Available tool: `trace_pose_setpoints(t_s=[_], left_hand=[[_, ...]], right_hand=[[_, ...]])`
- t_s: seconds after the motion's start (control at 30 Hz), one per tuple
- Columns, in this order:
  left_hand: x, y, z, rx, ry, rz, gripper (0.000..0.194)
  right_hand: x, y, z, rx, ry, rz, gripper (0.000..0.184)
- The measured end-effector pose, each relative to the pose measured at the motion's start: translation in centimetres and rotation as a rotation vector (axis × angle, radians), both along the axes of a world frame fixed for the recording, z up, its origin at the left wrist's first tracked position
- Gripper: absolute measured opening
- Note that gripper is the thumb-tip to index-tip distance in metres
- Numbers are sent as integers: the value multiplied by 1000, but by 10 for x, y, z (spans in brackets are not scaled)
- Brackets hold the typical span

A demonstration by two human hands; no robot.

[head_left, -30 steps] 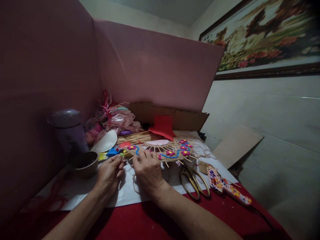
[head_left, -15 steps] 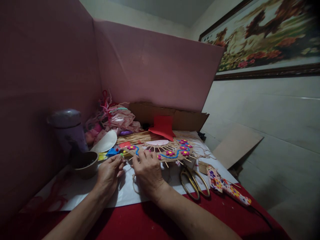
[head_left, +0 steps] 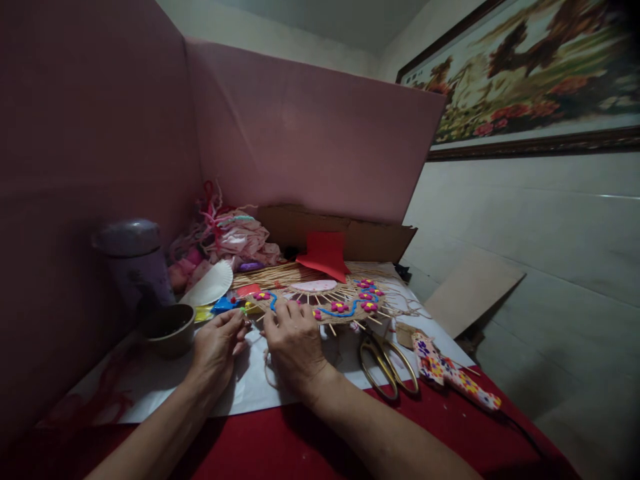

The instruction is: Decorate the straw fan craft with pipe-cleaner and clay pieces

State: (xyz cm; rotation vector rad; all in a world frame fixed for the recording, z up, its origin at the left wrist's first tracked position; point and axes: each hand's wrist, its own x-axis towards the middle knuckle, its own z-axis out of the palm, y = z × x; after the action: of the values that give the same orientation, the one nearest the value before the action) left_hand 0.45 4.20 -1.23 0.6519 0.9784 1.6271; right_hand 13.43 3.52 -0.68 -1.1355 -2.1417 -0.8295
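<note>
My left hand (head_left: 220, 343) is pinched shut on a small green lump of modelling clay (head_left: 243, 311) at its fingertips. Its other fingers are curled. Close beside it, my right hand (head_left: 295, 340) grips the near left rim of a fan-shaped burlap craft (head_left: 327, 317), fingers over the top; its thumb is partly hidden. Pink clay flowers with yellow centres (head_left: 340, 307) and a wavy blue clay line (head_left: 353, 308) decorate the craft. Thin sticks radiate from its pale half-round centre (head_left: 315, 286). Part of the decoration lies hidden beneath my right hand.
Gold-handled scissors (head_left: 387, 367) and a flower-patterned glue gun (head_left: 450, 373) lie at right. A brown cup (head_left: 173, 333), a lilac flask (head_left: 135, 267) and a white paper plate (head_left: 210, 283) stand left. Blue clay packet (head_left: 223, 305), red paper (head_left: 325, 253) and a bundle of sticks (head_left: 270, 275) lie behind.
Both hands and the craft hold nearly the same positions. The whole view has shifted very slightly.
</note>
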Motion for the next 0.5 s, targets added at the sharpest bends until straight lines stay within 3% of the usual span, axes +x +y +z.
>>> trace_pose_setpoints(t_s=[0.5], left_hand=[[-1,1,-2,-5,51,30,26]], right_hand=[[0,0,1,0,-14,4,18]])
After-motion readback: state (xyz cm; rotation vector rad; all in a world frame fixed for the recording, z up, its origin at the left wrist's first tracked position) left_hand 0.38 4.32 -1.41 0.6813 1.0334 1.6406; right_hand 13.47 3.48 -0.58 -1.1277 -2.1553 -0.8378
